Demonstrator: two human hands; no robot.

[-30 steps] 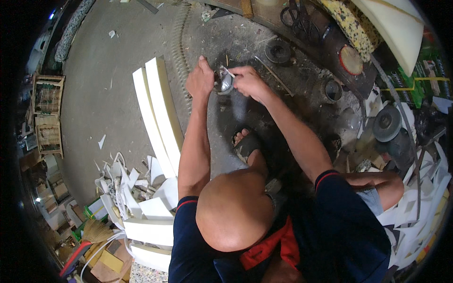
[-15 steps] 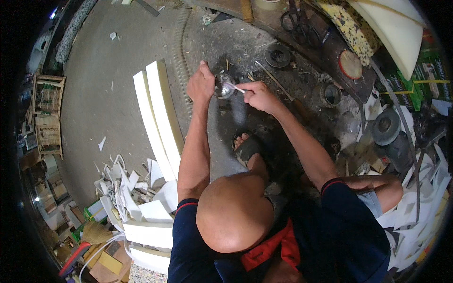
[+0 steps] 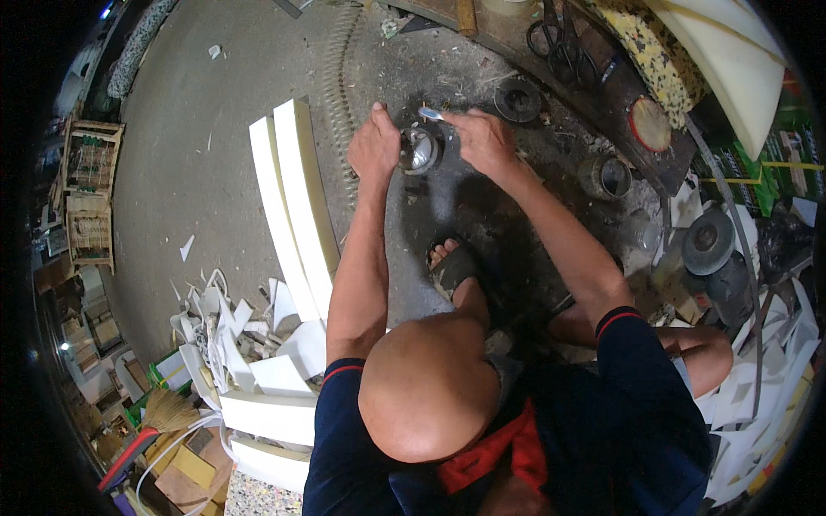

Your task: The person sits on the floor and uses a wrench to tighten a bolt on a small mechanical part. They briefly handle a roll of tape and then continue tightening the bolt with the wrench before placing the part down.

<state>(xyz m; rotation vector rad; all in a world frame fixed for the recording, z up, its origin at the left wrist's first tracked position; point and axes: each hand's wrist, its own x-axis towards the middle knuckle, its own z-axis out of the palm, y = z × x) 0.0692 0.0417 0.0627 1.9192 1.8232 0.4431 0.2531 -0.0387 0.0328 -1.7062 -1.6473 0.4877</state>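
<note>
My left hand (image 3: 375, 144) is closed, its thumb upright, at the left rim of a round, shiny metal piece (image 3: 419, 150) that it appears to grip. Part of that piece is covered by the hand. In the closed fingers of my right hand (image 3: 488, 142) is a small toothbrush-like tool (image 3: 430, 113) with a pale bluish tip. The tip points left and stays just above the far edge of the metal piece, apart from it. Both forearms reach forward over the dark, dirty floor (image 3: 465, 198).
Two long white foam strips (image 3: 301, 215) lie left of my left forearm, with foam offcuts (image 3: 232, 335) nearer me. A grey disc (image 3: 517, 101), a tin (image 3: 613, 177) and scissors (image 3: 564, 43) on a wooden board are ahead right. An angle grinder (image 3: 708, 241) lies at right.
My right hand has moved up and away from the metal piece, lifting the tool's tip off it. My left hand has shifted slightly right and stays at the piece.
</note>
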